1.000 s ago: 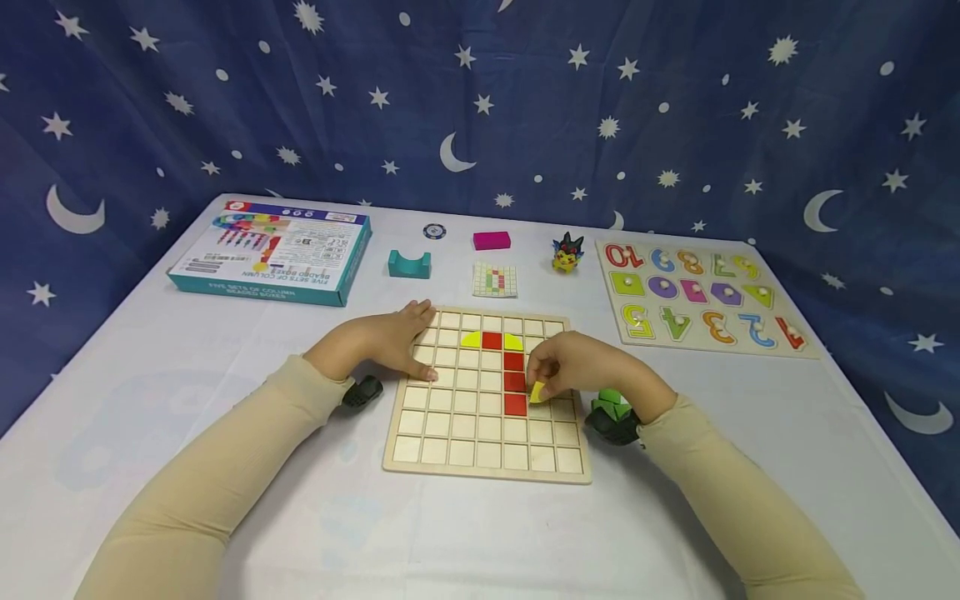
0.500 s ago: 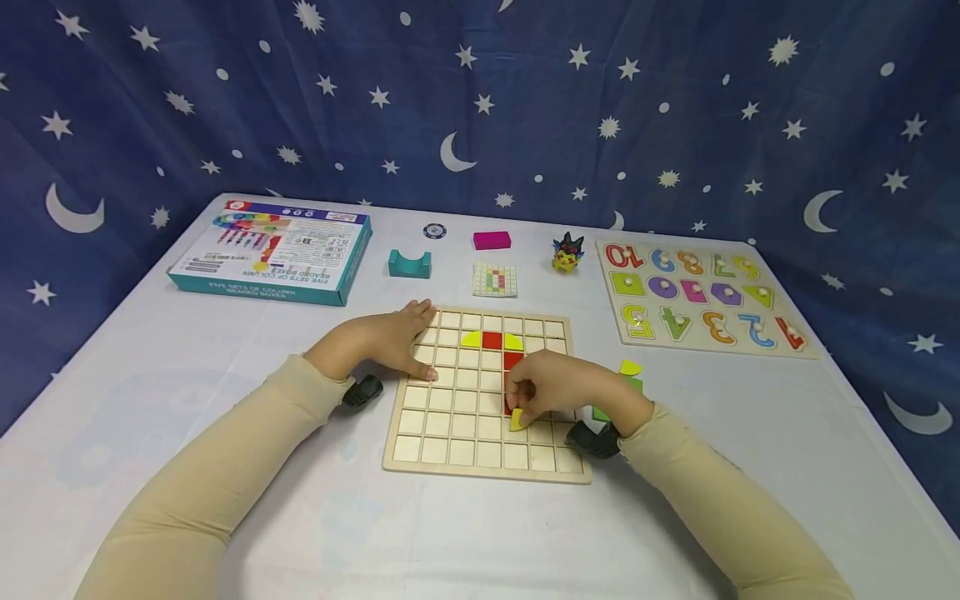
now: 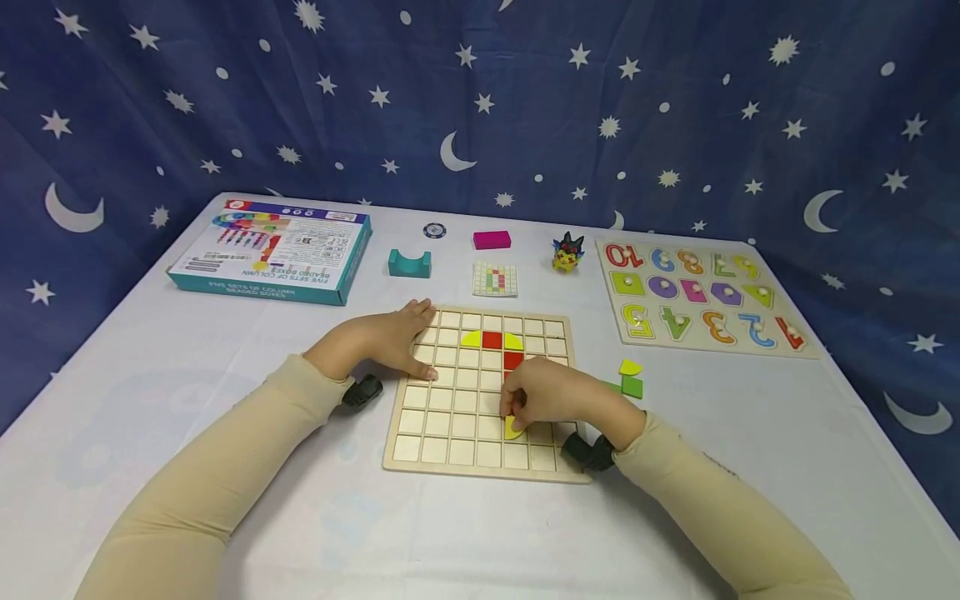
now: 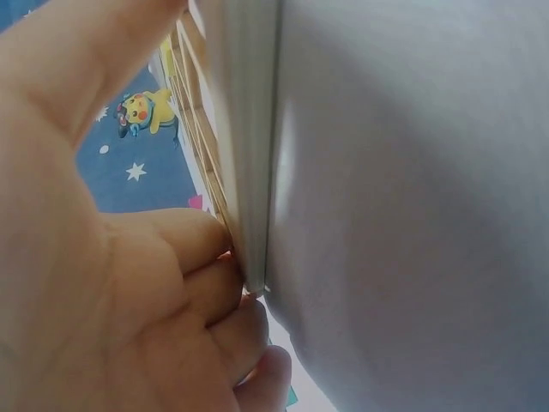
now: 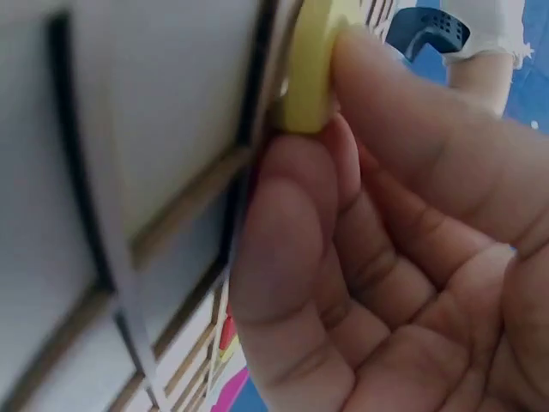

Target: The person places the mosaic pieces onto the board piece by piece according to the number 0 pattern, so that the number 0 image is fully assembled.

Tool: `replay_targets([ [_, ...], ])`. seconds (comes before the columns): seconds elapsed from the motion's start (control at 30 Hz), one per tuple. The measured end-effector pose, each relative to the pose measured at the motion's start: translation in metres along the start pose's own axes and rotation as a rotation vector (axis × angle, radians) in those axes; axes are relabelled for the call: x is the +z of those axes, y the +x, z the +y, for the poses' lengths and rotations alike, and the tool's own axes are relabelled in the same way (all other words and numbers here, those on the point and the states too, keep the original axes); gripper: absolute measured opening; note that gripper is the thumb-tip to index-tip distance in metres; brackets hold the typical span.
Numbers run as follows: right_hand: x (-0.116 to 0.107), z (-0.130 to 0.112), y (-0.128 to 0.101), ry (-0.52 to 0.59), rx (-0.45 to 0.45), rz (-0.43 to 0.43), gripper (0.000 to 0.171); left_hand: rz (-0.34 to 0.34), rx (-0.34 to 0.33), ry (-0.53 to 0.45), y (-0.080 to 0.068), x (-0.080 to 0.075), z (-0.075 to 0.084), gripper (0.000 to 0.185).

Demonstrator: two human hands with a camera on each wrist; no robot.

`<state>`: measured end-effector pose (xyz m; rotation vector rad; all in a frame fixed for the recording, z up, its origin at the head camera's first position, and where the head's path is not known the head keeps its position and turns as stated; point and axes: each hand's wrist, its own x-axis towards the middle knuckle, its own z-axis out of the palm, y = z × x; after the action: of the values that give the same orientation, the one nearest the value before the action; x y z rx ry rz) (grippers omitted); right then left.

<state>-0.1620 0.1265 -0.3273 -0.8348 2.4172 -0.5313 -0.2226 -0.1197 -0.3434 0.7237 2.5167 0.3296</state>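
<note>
A wooden grid board [image 3: 450, 433] lies on the white table before me. In its upper rows sit a red square [image 3: 492, 339] flanked by two yellow quarter-round pieces [image 3: 471, 339], with more red squares [image 3: 513, 360] running down below. My right hand [image 3: 551, 398] pinches a yellow quarter-round piece [image 3: 512, 430] [image 5: 310, 64] against a cell low on the board, its fingers curled round it. Flat on the board's upper left edge [image 4: 244, 172] rests my left hand [image 3: 390, 342], fingers straight.
Loose yellow [image 3: 628, 367] and green pieces [image 3: 632, 387] lie right of the board. Behind stand a pattern card [image 3: 495, 280], a teal arch block [image 3: 409, 263], a pink block [image 3: 491, 240], a small toy figure [image 3: 567, 252], a boxed bead set [image 3: 273, 252] and a number puzzle [image 3: 697, 296].
My right hand has carried the yellow piece down and leftward across the board to a lower cell, uncovering the loose pieces at the right. The left hand stayed put.
</note>
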Motion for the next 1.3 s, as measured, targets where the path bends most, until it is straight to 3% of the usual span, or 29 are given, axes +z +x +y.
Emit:
replay_targets([
  [0.37, 0.004, -0.001, 0.0, -0.012, 0.009, 0.033, 0.011, -0.004, 0.007, 0.0, 0.0, 0.0, 0.002, 0.106],
  [0.63, -0.01, 0.01, -0.01, 0.046, 0.049, 0.077, 0.007, -0.003, 0.007, -0.001, 0.001, 0.0, 0.002, 0.105],
  [1.3, -0.041, 0.094, -0.068, 0.066, 0.278, 0.172, 0.012, 0.003, 0.008, -0.025, -0.001, 0.0, 0.0, 0.107],
])
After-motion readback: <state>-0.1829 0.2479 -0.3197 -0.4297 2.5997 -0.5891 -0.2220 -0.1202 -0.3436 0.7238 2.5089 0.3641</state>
